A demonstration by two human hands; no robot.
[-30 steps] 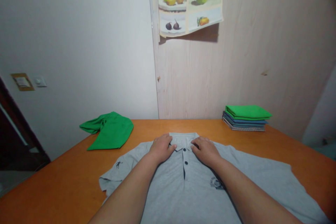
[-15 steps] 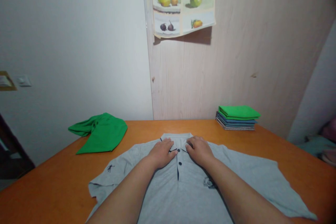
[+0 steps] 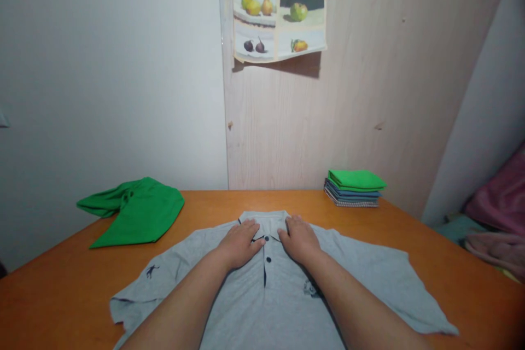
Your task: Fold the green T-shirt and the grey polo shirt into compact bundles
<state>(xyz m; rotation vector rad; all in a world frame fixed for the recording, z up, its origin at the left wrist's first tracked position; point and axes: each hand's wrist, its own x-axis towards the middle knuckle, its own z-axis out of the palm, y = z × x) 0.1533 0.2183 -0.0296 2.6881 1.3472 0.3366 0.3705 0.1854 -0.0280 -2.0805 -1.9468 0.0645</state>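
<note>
A light grey polo shirt (image 3: pixel 266 306) lies front side up on the table, its collar toward the far edge and its short sleeves spread to both sides. Two dark buttons show on its placket. My left hand (image 3: pixel 240 243) rests flat on the left collar flap, fingers stretched out. On the right collar flap lies my right hand (image 3: pixel 301 238), its fingers spread and also flat. The shirt's lower part runs out of view, and my forearms cover some of its front.
A crumpled green cloth (image 3: pixel 139 213) lies at the table's back left. At the back right stands a stack of folded cloths (image 3: pixel 355 188), bright green on top. The orange-brown table (image 3: pixel 53 295) meets the wall behind. Pinkish fabric (image 3: pixel 500 197) sits beyond the right edge.
The view has turned slightly to the right, so everything appears shifted left. My right hand's fingers are straighter and flatter on the collar; my left hand stays nearly in place on the shirt.
</note>
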